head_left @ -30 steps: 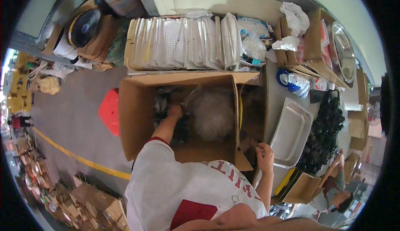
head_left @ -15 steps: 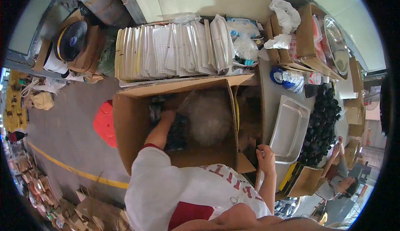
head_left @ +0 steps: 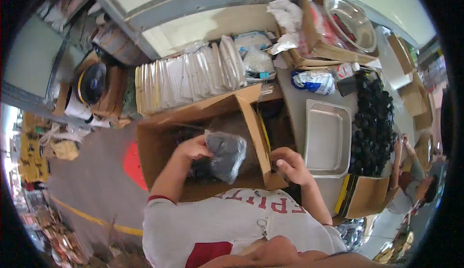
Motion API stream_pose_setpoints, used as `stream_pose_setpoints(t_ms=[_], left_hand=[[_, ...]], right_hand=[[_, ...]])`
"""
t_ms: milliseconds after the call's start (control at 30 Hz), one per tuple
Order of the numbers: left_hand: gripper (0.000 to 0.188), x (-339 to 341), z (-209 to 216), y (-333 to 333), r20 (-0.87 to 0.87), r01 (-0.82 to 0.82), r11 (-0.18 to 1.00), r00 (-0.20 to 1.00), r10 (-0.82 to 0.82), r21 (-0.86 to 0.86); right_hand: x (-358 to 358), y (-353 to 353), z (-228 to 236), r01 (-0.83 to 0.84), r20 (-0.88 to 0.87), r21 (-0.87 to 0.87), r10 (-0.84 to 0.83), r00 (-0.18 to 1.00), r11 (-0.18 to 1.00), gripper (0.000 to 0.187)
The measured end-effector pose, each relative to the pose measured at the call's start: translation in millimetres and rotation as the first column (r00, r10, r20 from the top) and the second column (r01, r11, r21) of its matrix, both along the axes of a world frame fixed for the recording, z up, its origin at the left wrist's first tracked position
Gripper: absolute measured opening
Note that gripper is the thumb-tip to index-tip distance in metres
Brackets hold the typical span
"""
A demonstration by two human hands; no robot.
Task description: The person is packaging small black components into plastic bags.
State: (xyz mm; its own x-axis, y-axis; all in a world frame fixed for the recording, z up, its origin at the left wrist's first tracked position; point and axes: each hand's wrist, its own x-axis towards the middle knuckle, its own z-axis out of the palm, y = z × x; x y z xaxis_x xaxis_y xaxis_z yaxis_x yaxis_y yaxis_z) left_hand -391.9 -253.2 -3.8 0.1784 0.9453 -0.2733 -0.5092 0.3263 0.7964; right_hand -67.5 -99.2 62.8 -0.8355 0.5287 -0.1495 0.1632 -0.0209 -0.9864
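My left hand (head_left: 194, 147) is closed on the edge of a clear plastic bag of dark parts (head_left: 227, 154). The bag hangs over the open cardboard box (head_left: 252, 130) in front of me. Low in that box lie more dark bagged things, half hidden by shadow and my arm. My right hand (head_left: 292, 166) hovers by the box's right wall, thumb and fingers loosely apart, with nothing visible in it. A steel tray (head_left: 328, 137) rests on the table just to the right of this hand.
A pile of black parts (head_left: 374, 127) lies beyond the tray. Upright stacks of white sheets (head_left: 188, 77) stand behind the box. A blue-and-white bag (head_left: 313, 81) and a steel bowl (head_left: 350, 23) are at the back right. Another person's hands (head_left: 401, 140) show at far right.
My left hand has come up out of the box's depth with the plastic bag. My right hand has left the table edge for the box's right wall. The view has shifted.
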Motion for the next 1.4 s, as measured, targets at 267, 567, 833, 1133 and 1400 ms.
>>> stream_pose_setpoints(t_ms=[267,567,833,1133,1400], left_hand=[[0.061,168.6,42.7,99.5,0.608,-0.017,0.998,0.792,0.055,-0.067],[0.037,287.2,59.2,170.3,-0.037,-0.135,0.989,0.990,0.137,0.058],[0.034,356.1,79.2,231.5,-0.361,-0.047,0.987,0.927,0.101,0.157],[0.050,424.8,115.1,308.0,-0.799,0.402,0.755,0.542,0.259,0.518],[0.066,500.8,104.0,387.7,-0.855,0.467,0.731,0.404,0.325,0.498]], right_hand=[[36.6,2.4,32.3,0.225,-0.016,0.300,-0.231,0.973,0.927,0.026],[131.6,22.5,39.0,0.506,-0.013,0.522,-0.587,0.809,0.687,0.022],[237.9,33.1,33.6,0.652,-0.261,0.608,-0.661,0.703,0.454,0.024],[319.8,65.5,14.1,0.846,-0.340,0.426,-0.810,0.477,0.320,0.024],[376.9,114.4,-8.0,0.965,-0.324,0.253,-0.946,0.024,-0.062,0.032]])
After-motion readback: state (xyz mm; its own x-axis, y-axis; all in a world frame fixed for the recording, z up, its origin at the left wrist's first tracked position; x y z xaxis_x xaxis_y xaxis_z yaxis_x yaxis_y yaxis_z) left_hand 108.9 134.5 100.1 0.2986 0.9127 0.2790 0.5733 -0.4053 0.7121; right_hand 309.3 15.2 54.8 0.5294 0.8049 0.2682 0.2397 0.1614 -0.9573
